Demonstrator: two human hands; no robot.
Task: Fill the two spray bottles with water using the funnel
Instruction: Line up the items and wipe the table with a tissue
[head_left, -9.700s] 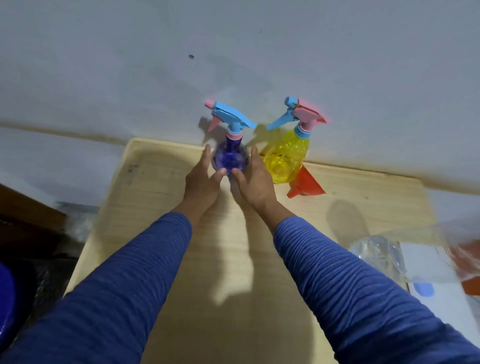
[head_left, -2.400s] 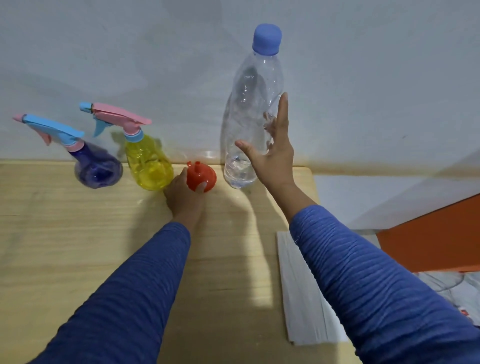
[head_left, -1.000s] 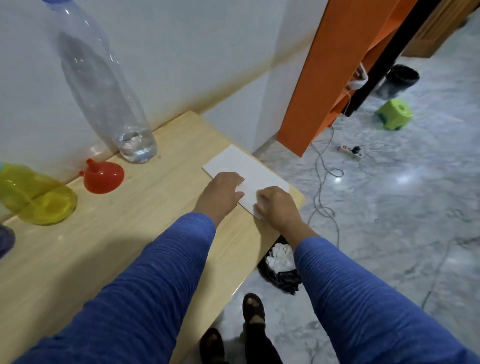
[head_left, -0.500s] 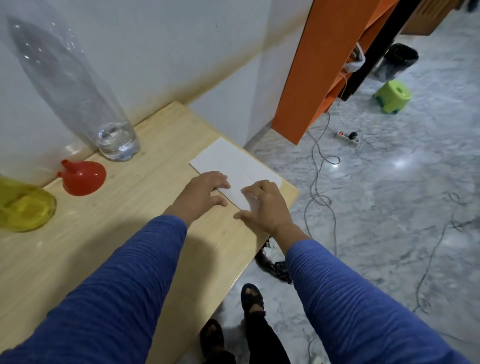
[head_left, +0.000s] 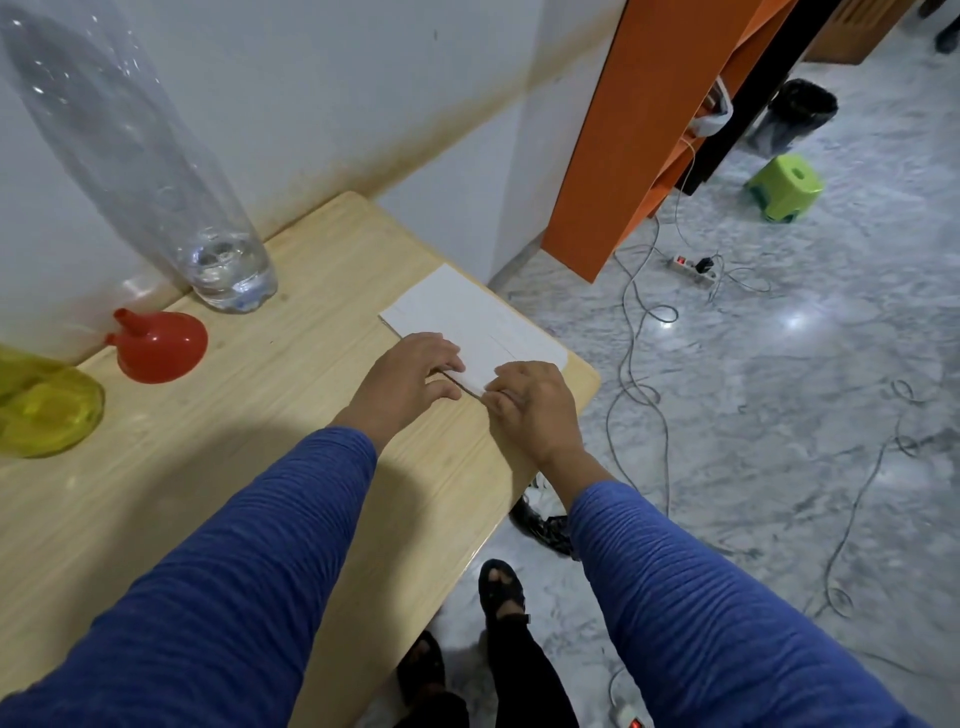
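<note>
A tall clear water bottle (head_left: 223, 270) with a little water in its base stands at the wall on the wooden table (head_left: 260, 441). Left of it a red funnel (head_left: 161, 345) rests mouth down. The yellow spray bottle (head_left: 47, 410) is cut off by the left edge; the purple one is out of view. My left hand (head_left: 405, 374) and my right hand (head_left: 530, 400) both pinch the near edge of a white card (head_left: 467, 317) at the table's right end. That edge is slightly raised.
An orange cabinet (head_left: 649, 104) stands right of the table. Cables (head_left: 639, 364) and a power strip (head_left: 691, 265) lie on the marble floor, with a green stool (head_left: 784, 187) and a black bin (head_left: 800, 114) farther off. My sandalled feet (head_left: 498, 587) are at the table's edge.
Half a second ago both hands hovered with spread fingers over the card. Now their fingers have closed on its near edge, which has lifted a little.
</note>
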